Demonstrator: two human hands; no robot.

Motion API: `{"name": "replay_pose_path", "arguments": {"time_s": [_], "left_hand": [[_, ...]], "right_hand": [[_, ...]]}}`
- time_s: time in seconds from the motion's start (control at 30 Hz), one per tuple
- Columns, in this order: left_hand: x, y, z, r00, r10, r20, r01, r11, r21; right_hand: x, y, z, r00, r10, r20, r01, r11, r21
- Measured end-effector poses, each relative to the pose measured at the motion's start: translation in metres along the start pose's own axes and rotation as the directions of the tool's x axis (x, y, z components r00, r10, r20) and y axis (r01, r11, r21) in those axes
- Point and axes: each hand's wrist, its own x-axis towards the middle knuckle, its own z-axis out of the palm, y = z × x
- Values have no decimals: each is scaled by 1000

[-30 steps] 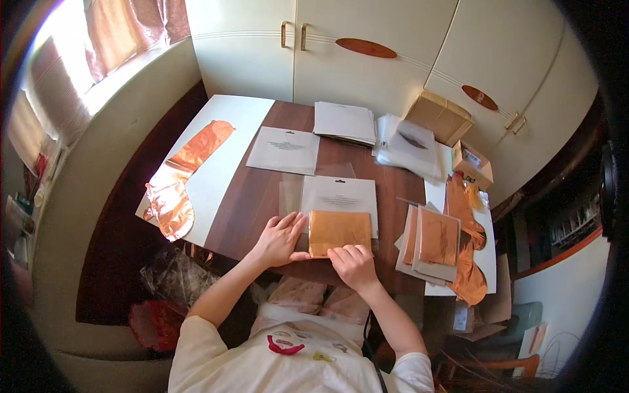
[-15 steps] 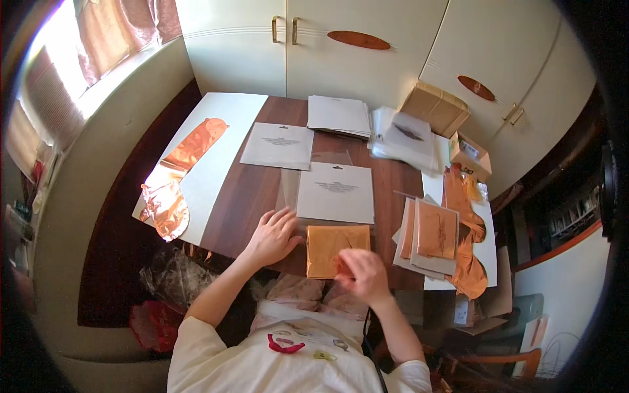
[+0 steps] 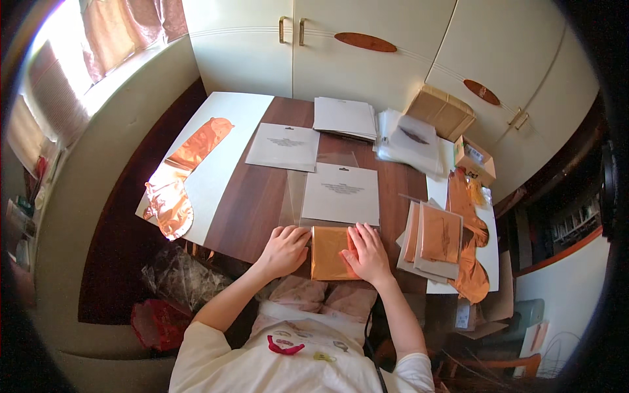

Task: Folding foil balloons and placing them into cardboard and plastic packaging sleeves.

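Observation:
A folded square packet of shiny copper-gold foil point(image 3: 329, 255) lies at the table's near edge, in front of my body. My right hand point(image 3: 368, 255) rests along its right side, fingers stretched forward and thumb lying apart over the foil. At the opposite side, my left hand point(image 3: 287, 250) is palm down with slightly bent fingers, their tips by the packet's left edge. Just beyond the packet is a white printed card point(image 3: 342, 196) with a hang hole, overlapping a clear plastic sleeve point(image 3: 293, 196). A similar white card point(image 3: 283, 146) lies farther left.
Unfolded copper foil balloons lie on white boards at left point(image 3: 200, 144) and right point(image 3: 470, 268). Packed copper foil packets point(image 3: 440, 232) are stacked at right. Farther back are a stack of white cards point(image 3: 344, 118), clear sleeves point(image 3: 409, 144), a cardboard box point(image 3: 440, 111) and a small open box point(image 3: 475, 160).
My right hand has moved off the packet's middle to its right side, fingers straightening out. The left hand has shifted right, closer to the packet's left edge. The view has shifted slightly.

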Motion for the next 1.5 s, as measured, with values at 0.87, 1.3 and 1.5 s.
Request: {"name": "replay_pose_path", "arguments": {"time_s": [0.87, 1.3, 1.5], "left_hand": [[12, -2, 4, 987, -127, 97, 143, 974, -177], [20, 37, 9, 993, 106, 50, -101, 991, -88], [28, 47, 27, 982, 107, 158, -111, 994, 19]], "right_hand": [[2, -6, -3, 992, 24, 125, -10, 994, -112], [4, -9, -2, 982, 32, 184, 1, 984, -179], [4, -7, 0, 982, 55, 179, -21, 982, -186]]}}
